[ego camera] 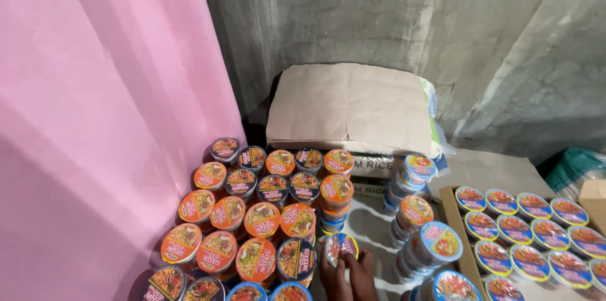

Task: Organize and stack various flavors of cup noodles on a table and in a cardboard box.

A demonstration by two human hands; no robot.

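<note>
Dozens of noodle cups (pixel 262 219) are sitting stacked by the pink curtain (pixel 95 118); one hand (pixel 347 276) is gripping another cup (pixel 341 247), boxed cups (pixel 530 231) are waiting.

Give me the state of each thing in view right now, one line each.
Hand: fingers around a foil-lidded noodle cup, which is tilted on its side; which hand it is cannot be told.
Stacked cups by the pink wall: upright, sealed.
Cups in cardboard box: upright, sealed, in rows.
Blue-lidded cups: in leaning columns.
Sack: lying flat, cardboard-covered.
</note>
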